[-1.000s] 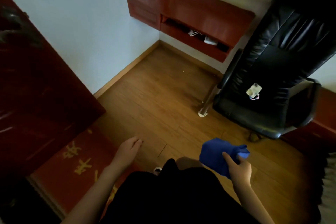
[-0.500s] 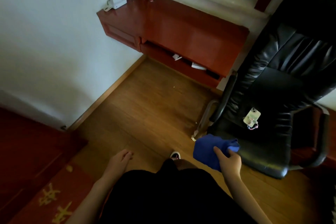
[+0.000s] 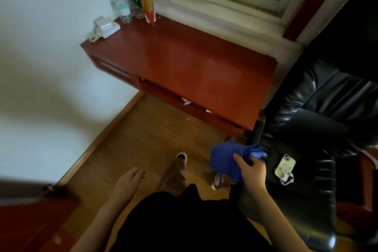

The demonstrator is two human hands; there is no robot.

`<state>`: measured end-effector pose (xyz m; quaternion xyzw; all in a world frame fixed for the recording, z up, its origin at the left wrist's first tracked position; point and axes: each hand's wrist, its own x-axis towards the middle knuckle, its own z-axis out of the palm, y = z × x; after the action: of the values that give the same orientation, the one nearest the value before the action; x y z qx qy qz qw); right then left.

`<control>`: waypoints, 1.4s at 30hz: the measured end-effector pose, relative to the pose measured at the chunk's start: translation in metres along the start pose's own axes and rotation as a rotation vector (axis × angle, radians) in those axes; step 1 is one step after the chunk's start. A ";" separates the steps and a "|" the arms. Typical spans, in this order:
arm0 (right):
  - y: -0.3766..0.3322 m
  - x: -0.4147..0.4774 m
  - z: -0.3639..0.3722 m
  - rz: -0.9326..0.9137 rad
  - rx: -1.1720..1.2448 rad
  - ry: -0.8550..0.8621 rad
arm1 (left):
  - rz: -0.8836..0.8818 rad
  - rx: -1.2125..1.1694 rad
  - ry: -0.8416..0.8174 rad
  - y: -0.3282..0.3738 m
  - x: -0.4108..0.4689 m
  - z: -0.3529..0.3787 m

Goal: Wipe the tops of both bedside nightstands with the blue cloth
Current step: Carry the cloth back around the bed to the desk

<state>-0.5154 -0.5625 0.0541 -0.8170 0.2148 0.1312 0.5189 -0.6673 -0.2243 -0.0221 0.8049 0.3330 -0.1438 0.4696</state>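
Note:
My right hand [image 3: 252,172] grips a bunched blue cloth [image 3: 225,159] at waist height, just in front of a black chair. My left hand [image 3: 127,180] hangs loose beside my hip, fingers slightly curled and holding nothing. Ahead stands a red-brown wall-mounted desk [image 3: 184,63] under a window, its top mostly bare. No nightstand can be told for certain in this view; a red-brown furniture corner [image 3: 30,227] shows at lower left.
Several plastic bottles [image 3: 133,0] and a white phone [image 3: 105,27] sit at the desk's far left corner. A black leather armchair [image 3: 319,129] on the right carries a smartphone [image 3: 285,166]. Wooden floor [image 3: 143,139] lies between wall and chair.
My view has swung up and forward: the desk and window came closer, the dark red furniture slid off to the lower left. My right hand kept the cloth and neared the chair.

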 end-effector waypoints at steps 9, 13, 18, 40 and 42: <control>-0.073 0.094 0.026 -0.030 0.032 0.150 | 0.308 0.173 -0.212 0.171 0.170 -0.026; -0.109 0.130 0.038 -0.034 0.053 0.216 | 0.437 0.255 -0.339 0.236 0.219 -0.028; -0.158 0.178 0.052 -0.077 0.052 0.233 | 0.588 0.373 -0.346 0.294 0.264 -0.014; -0.109 0.279 0.080 -0.373 -0.812 0.189 | 0.764 0.825 -0.123 0.328 0.345 0.092; -0.106 0.291 0.092 -0.482 -0.878 0.050 | 0.792 0.828 -0.092 0.332 0.353 0.099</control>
<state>-0.2085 -0.5025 -0.0287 -0.9876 -0.0433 0.0658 0.1361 -0.1767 -0.2793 -0.0462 0.9780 -0.0985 -0.1101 0.1475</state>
